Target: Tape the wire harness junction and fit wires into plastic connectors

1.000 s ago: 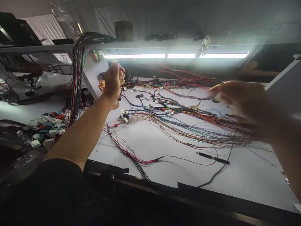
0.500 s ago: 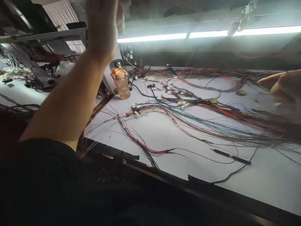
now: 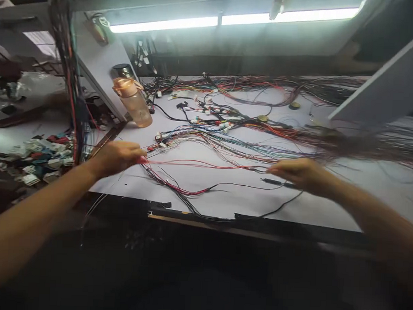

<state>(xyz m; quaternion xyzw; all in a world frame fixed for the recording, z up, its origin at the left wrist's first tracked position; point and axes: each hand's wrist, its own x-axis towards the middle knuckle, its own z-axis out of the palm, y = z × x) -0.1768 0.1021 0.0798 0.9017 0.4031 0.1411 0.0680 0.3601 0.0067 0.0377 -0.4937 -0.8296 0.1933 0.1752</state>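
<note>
A white tabletop (image 3: 245,201) lies under a bright white strip light (image 3: 163,24). Thin red wires (image 3: 206,165) run nearly straight between the fingers, long axis left to right: the left hand (image 3: 123,156) clenches one end, the right hand (image 3: 295,174) pinches the other, neither nearer. Loose multicoloured wires (image 3: 277,150) spread beyond the fingers; a slim black rod-shaped tool (image 3: 272,181) lies just nearside of the right fingertips.

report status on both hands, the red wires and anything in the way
Left hand and right hand pinching red wires. Wires stretched between them. Possible snags: black pen-like tool near right hand, multicoloured wires beyond.
</note>
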